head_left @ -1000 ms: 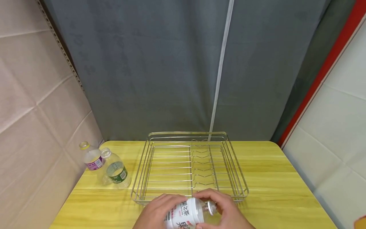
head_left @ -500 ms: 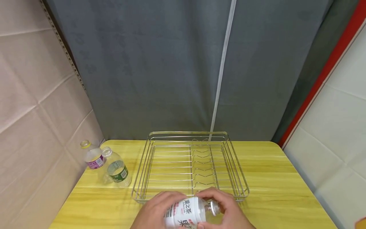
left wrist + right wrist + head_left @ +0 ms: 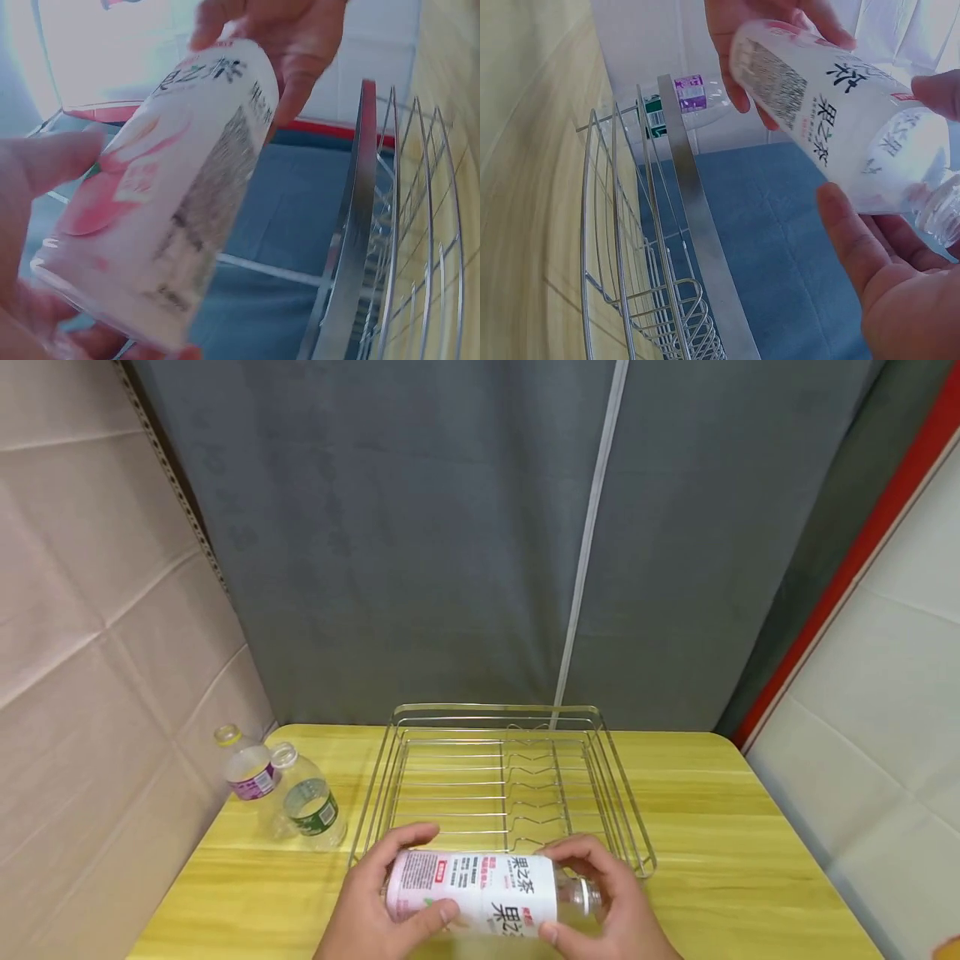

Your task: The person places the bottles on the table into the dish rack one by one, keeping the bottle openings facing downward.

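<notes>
A clear plastic bottle [image 3: 480, 889] with a white and pink label lies sideways in the air in front of the rack, its neck pointing right. My left hand [image 3: 375, 906] holds its base end, thumb across the label and fingers behind. At the shoulder, my right hand [image 3: 611, 906] grips with the thumb in front and fingers on the far side. In the right wrist view, the bottle's threaded neck [image 3: 941, 214] shows with no cap on it. The left wrist view shows the bottle's label [image 3: 165, 180] with a pink fruit picture.
A wire dish rack [image 3: 502, 814] stands on the wood-grain table [image 3: 720, 860], just beyond the hands. Left of it, a bottle with a green label [image 3: 311, 810] stands close to one with a purple label [image 3: 251, 781]. A grey curtain [image 3: 420, 543] hangs behind.
The left hand has slid left toward the bottle's base, uncovering more of the label. The bottle has turned more level and risen a little. The right hand has shifted slightly right with the neck.
</notes>
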Available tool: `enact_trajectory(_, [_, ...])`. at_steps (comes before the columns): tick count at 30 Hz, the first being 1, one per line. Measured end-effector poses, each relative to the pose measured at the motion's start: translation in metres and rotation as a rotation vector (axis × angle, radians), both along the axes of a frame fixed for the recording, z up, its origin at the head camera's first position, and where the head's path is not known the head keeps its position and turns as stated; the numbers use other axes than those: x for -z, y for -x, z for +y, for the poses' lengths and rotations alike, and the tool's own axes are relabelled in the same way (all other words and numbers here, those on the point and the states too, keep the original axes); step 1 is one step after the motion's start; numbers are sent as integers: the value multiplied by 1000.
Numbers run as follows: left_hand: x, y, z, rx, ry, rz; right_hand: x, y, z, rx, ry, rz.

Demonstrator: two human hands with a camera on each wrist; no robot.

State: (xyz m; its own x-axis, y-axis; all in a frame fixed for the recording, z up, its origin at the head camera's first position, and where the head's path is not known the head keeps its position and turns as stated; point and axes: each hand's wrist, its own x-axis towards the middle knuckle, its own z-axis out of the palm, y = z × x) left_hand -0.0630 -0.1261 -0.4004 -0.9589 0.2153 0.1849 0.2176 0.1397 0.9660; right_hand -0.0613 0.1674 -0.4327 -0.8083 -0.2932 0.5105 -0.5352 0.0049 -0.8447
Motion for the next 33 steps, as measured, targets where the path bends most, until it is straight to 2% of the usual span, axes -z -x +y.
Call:
enact_trajectory(3, [3,2,2,-35,-143,10,-1,1,0,38,19,1])
enact_trajectory(5, [7,4,4,-22,-243,8,-1,2,-1,50,46,2])
enact_trajectory(7, [11,5,6,34,-377,-46,-1,3,-3,51,87,-2])
enact_trajectory(9, [14,6,10,91,-506,-149,1,5,-7,36,137,-4])
enact_trajectory(12, [19,6,18,153,-627,-266,4,5,-13,16,200,-22])
enact_trajectory(14, [22,7,23,172,-670,-306,7,6,-16,9,230,-19])
enact_trajectory(21, [26,8,35,218,-751,-305,14,9,-25,24,258,26])
enact_trajectory(26, [28,9,38,231,-781,-265,12,8,-27,28,258,-37])
enact_trajectory(33, [25,11,37,232,-742,-239,7,2,-28,69,216,-126])
